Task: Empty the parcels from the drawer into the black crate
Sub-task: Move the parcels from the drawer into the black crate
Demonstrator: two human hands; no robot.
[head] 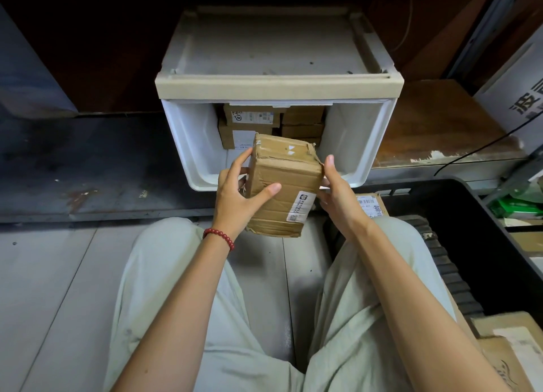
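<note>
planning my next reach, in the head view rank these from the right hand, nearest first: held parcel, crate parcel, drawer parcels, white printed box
1. held parcel: touching the right hand, on its left
2. crate parcel: just right, in the black crate
3. drawer parcels: up-left, at the back of the drawer
4. white printed box: far upper right

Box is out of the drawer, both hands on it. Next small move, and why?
Probably swing the parcel to the person's right and lower it into the black crate. The left hand and right hand both grip it in front of the drawer, the crate lies open by the right knee, and stacked parcels are left in the drawer.
</note>
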